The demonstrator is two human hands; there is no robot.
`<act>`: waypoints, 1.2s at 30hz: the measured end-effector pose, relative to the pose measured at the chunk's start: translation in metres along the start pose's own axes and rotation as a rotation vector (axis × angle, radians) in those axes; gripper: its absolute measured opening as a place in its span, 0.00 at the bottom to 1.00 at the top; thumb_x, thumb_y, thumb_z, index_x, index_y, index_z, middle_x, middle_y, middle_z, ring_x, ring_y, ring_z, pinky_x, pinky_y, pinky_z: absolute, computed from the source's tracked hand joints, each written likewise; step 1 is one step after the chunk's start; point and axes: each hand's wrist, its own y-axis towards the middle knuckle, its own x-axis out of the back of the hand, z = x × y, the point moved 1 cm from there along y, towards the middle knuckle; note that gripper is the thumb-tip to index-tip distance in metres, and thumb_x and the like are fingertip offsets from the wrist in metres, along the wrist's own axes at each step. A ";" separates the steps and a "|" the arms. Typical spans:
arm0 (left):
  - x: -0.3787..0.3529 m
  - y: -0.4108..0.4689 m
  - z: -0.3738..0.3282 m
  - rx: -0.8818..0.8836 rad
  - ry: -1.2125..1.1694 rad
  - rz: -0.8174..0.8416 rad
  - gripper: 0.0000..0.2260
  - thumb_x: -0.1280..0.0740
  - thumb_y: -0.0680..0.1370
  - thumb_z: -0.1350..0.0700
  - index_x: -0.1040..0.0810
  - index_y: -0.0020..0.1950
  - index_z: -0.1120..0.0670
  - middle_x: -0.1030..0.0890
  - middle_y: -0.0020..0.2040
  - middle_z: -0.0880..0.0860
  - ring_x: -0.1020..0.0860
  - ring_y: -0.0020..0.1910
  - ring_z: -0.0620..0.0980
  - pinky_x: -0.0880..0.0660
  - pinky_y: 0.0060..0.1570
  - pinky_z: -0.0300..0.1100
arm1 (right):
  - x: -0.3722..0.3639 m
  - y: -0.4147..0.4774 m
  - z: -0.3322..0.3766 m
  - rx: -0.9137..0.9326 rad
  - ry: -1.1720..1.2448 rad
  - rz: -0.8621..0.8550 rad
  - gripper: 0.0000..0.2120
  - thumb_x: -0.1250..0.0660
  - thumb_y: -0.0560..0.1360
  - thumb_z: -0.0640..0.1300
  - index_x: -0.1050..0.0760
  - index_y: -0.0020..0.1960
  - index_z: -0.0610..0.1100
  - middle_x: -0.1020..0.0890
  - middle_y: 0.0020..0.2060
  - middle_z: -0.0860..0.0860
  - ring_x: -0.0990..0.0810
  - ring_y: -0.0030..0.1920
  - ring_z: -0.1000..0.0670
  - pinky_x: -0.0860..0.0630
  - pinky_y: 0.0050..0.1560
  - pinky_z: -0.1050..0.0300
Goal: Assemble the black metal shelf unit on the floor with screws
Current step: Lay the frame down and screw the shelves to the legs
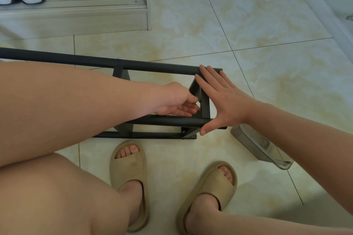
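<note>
The black shelf frame (162, 66) lies on its side on the tiled floor, just beyond the person's feet. The right hand (219, 99) lies flat and spread across its end, bracing both tubes; steady pressure there should hold the holes aligned. The left hand (175, 101) curls in at the end bracket (205, 101), possibly pinching a screw, though I cannot tell. A clear plastic box (254, 143) sits just beside the frame, its contents unclear.

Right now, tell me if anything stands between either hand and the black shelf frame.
Nothing visible does. The right hand lies flat across the shelf frame, fingers on its far tube; the left hand touches the end bracket.
</note>
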 end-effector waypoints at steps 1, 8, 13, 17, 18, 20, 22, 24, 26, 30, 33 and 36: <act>0.001 0.000 -0.001 0.002 0.014 0.005 0.04 0.35 0.82 0.61 0.24 0.49 0.60 0.17 0.42 0.57 0.18 0.42 0.51 0.19 0.51 0.47 | 0.000 0.000 0.000 0.000 0.001 0.000 0.71 0.44 0.57 0.87 0.67 0.82 0.44 0.70 0.79 0.47 0.72 0.79 0.47 0.68 0.78 0.47; 0.010 -0.006 -0.008 -0.023 0.259 0.056 0.05 0.37 0.83 0.62 0.24 0.48 0.57 0.15 0.43 0.55 0.19 0.38 0.47 0.23 0.41 0.39 | -0.001 -0.001 0.001 -0.005 0.002 0.007 0.71 0.44 0.57 0.87 0.67 0.82 0.45 0.71 0.79 0.47 0.73 0.78 0.47 0.66 0.79 0.45; 0.013 -0.010 -0.010 -0.064 0.418 0.094 0.08 0.37 0.83 0.62 0.23 0.45 0.56 0.15 0.43 0.55 0.19 0.41 0.48 0.24 0.42 0.40 | -0.001 -0.001 0.001 -0.007 0.003 0.014 0.71 0.44 0.57 0.87 0.68 0.82 0.45 0.71 0.79 0.47 0.73 0.78 0.47 0.66 0.79 0.45; 0.011 -0.014 -0.012 -0.118 0.585 0.100 0.09 0.36 0.82 0.61 0.21 0.44 0.55 0.15 0.42 0.52 0.18 0.43 0.47 0.23 0.45 0.40 | -0.001 -0.001 0.001 -0.004 0.003 0.009 0.71 0.43 0.58 0.87 0.68 0.82 0.45 0.71 0.79 0.47 0.73 0.78 0.47 0.68 0.79 0.46; 0.010 -0.015 -0.012 -0.133 0.631 0.101 0.09 0.36 0.83 0.61 0.21 0.44 0.54 0.16 0.41 0.51 0.19 0.43 0.47 0.23 0.45 0.40 | -0.001 -0.001 0.001 -0.005 0.003 0.007 0.71 0.43 0.58 0.87 0.67 0.82 0.45 0.71 0.79 0.47 0.73 0.78 0.47 0.68 0.79 0.46; 0.008 -0.016 -0.011 -0.163 0.704 0.110 0.09 0.36 0.83 0.60 0.21 0.44 0.53 0.17 0.42 0.50 0.20 0.43 0.46 0.23 0.46 0.40 | -0.001 -0.001 0.001 -0.005 0.005 0.006 0.71 0.43 0.57 0.87 0.67 0.82 0.45 0.71 0.79 0.47 0.73 0.78 0.47 0.68 0.78 0.46; 0.007 -0.016 -0.011 -0.184 0.754 0.128 0.09 0.36 0.82 0.60 0.22 0.43 0.53 0.17 0.43 0.51 0.20 0.44 0.47 0.23 0.48 0.41 | -0.001 -0.001 0.001 -0.004 0.007 0.006 0.71 0.44 0.57 0.87 0.67 0.82 0.45 0.71 0.79 0.47 0.73 0.78 0.47 0.68 0.78 0.47; 0.007 -0.017 -0.011 -0.206 0.810 0.145 0.09 0.35 0.82 0.60 0.23 0.42 0.52 0.18 0.43 0.52 0.21 0.45 0.48 0.22 0.52 0.44 | -0.001 -0.002 0.001 -0.003 0.007 0.003 0.71 0.44 0.57 0.87 0.67 0.82 0.44 0.71 0.79 0.47 0.73 0.78 0.48 0.69 0.78 0.47; 0.006 -0.018 -0.011 -0.227 0.890 0.158 0.10 0.34 0.81 0.59 0.24 0.40 0.51 0.21 0.41 0.50 0.23 0.42 0.47 0.23 0.50 0.45 | -0.001 -0.002 0.001 -0.002 0.008 -0.002 0.71 0.45 0.57 0.87 0.68 0.82 0.45 0.71 0.79 0.47 0.73 0.78 0.48 0.70 0.77 0.48; 0.005 -0.019 -0.010 -0.242 1.001 0.178 0.12 0.34 0.82 0.58 0.27 0.38 0.49 0.27 0.35 0.46 0.30 0.35 0.44 0.33 0.39 0.39 | -0.001 -0.001 0.002 -0.002 0.007 -0.003 0.71 0.45 0.57 0.87 0.68 0.82 0.45 0.71 0.79 0.47 0.74 0.78 0.48 0.71 0.76 0.50; 0.005 -0.018 -0.010 -0.239 1.016 0.189 0.12 0.34 0.82 0.58 0.27 0.38 0.49 0.27 0.35 0.46 0.30 0.35 0.43 0.33 0.39 0.38 | -0.001 -0.001 0.002 -0.003 0.004 0.000 0.71 0.44 0.57 0.87 0.68 0.82 0.45 0.71 0.79 0.47 0.74 0.78 0.49 0.71 0.76 0.50; 0.010 -0.018 -0.013 -0.220 0.952 0.183 0.08 0.33 0.81 0.58 0.22 0.43 0.50 0.21 0.38 0.47 0.24 0.39 0.44 0.25 0.45 0.39 | 0.000 -0.001 0.002 -0.004 0.003 0.000 0.71 0.45 0.57 0.87 0.68 0.82 0.45 0.71 0.79 0.47 0.74 0.78 0.48 0.70 0.77 0.49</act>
